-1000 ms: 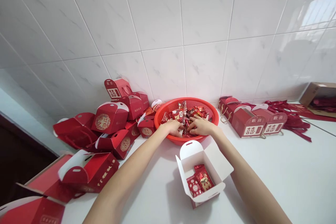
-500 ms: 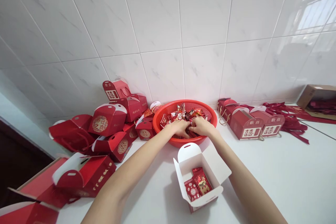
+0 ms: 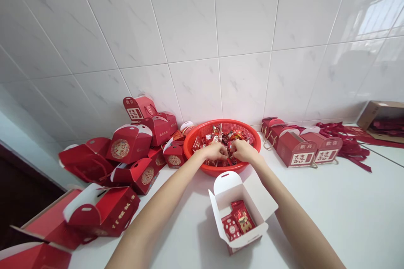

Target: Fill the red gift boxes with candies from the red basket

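A red plastic basket [image 3: 217, 171] with perforated sides holds a heap of red-wrapped candies [image 3: 217, 132]. Both hands reach into it side by side, apart by a small gap. My left hand [image 3: 216, 151] has its fingers curled down into the candies, closed on something too hidden to name. The fingers of my right hand [image 3: 242, 150] are also bent into the heap, and whatever they grip is out of sight. Nearer me, between my forearms, an open gift box [image 3: 221, 218] with a white inside stands with its flaps up. Red packets [image 3: 242, 217] lie in its bottom.
Several red gift boxes [image 3: 128, 143] are piled on the left, some with open lids. Closed boxes [image 3: 296, 151] with cord handles stand right of the basket, beside dark red ribbons [image 3: 350, 151]. A cardboard box [image 3: 368, 117] sits far right. A tiled wall [image 3: 195, 84] rises behind the white table [image 3: 315, 193].
My left hand has drawn in its spread fingers and curled them more. The right hand has shifted slightly, opening a small gap between the hands. The boxes have not moved.
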Motion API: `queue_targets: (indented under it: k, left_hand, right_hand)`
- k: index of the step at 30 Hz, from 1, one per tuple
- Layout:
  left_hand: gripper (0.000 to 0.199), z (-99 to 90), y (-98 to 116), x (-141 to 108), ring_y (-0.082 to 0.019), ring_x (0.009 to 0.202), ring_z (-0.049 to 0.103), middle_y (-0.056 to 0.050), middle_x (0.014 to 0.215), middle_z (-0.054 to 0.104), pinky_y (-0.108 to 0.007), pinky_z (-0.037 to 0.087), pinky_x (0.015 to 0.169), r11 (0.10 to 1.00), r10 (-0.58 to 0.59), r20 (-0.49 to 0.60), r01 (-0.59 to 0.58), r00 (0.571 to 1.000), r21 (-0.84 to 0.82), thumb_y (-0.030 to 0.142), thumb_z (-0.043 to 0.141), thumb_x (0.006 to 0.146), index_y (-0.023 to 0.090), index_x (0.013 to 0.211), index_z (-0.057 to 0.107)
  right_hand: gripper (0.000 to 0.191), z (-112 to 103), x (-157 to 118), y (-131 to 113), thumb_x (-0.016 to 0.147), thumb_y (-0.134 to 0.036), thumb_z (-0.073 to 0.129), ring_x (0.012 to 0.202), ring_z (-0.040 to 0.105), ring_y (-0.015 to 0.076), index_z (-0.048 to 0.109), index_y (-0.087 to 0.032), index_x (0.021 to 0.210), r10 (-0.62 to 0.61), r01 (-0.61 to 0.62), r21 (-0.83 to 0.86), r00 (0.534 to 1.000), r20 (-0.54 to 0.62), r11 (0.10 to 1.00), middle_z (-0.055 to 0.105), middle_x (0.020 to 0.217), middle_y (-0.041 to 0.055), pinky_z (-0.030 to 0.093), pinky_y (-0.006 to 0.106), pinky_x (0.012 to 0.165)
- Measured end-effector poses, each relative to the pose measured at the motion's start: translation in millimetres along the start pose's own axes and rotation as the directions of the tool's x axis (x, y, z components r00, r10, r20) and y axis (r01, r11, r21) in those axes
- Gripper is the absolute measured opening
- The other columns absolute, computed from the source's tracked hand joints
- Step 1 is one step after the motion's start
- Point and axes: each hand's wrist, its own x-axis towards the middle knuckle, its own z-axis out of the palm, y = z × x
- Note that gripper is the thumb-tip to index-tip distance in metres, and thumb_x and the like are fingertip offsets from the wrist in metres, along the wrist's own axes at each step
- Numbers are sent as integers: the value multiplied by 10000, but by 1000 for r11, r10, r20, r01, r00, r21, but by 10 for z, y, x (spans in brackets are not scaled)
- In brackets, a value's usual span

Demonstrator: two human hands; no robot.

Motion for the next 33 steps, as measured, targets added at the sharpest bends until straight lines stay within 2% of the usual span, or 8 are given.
queue_targets:
  k: [6,11,16,18,21,26,29,33]
  left_hand:
    - [128,-51,-97,-47,-184,764,612,-20,766,713,-268,466,719,994,39,-242,-62,970,-87,277,663,746,161,753,717]
    - [203,-34,-71,-62,-179,699,590,-27,725,676,-279,449,663,985,46,-309,-94,950,-142,352,637,767,155,730,669]
    - [293,-46,181,-283,-152,707,581,-24,767,654,-277,467,689,890,104,-541,-320,835,-324,436,652,796,144,818,647]
    - [318,-43,342,-491,-161,772,616,-40,838,685,-289,492,743,834,173,-507,-399,844,-381,453,664,811,142,877,668]
    - [258,5,579,-862,-185,880,651,-62,941,719,-307,513,810,854,275,-301,-376,913,-359,374,688,823,155,957,707]
    - [227,89,781,-1359,-186,945,640,-56,1057,698,-322,498,887,945,273,-271,-310,923,-105,368,610,907,205,1006,733]
    - [291,86,793,-1570,-219,1066,630,-62,1170,672,-334,479,948,967,250,-186,-255,950,-1,430,609,913,235,1094,726]
    - [537,71,764,-1769,-296,1291,525,-64,1390,585,-352,430,1047,975,206,-104,-195,973,110,578,700,809,277,1253,669]
  right_hand:
    - [232,31,38,48,766,-47,562,941,659,219,666,-186,919,-15,15,6,1000,-11,1000,709,1004,89,371,258,630]
    - [198,22,42,58,774,-75,574,948,658,221,669,-190,905,-39,39,11,999,-15,999,719,1008,84,393,263,664]
    - [102,2,45,60,847,-229,608,914,647,219,660,-189,925,-51,53,33,997,-55,998,722,995,89,392,261,650]
    - [111,7,53,73,851,-274,624,882,641,210,654,-190,916,-68,71,50,995,-67,996,722,988,86,386,255,635]
    - [122,29,72,105,839,-316,646,807,628,191,643,-196,861,-101,108,86,992,-80,990,720,933,69,376,250,613]
    - [97,56,94,134,834,-257,629,774,622,182,630,-194,761,-178,223,187,957,-231,957,716,847,48,416,271,671]
    - [85,8,28,123,828,-231,603,835,651,187,648,-197,765,-201,375,404,890,-410,834,730,876,43,469,295,763]
    - [215,-100,-304,159,845,-404,621,801,661,183,666,-196,812,-90,488,638,830,-550,596,729,846,40,513,308,766]
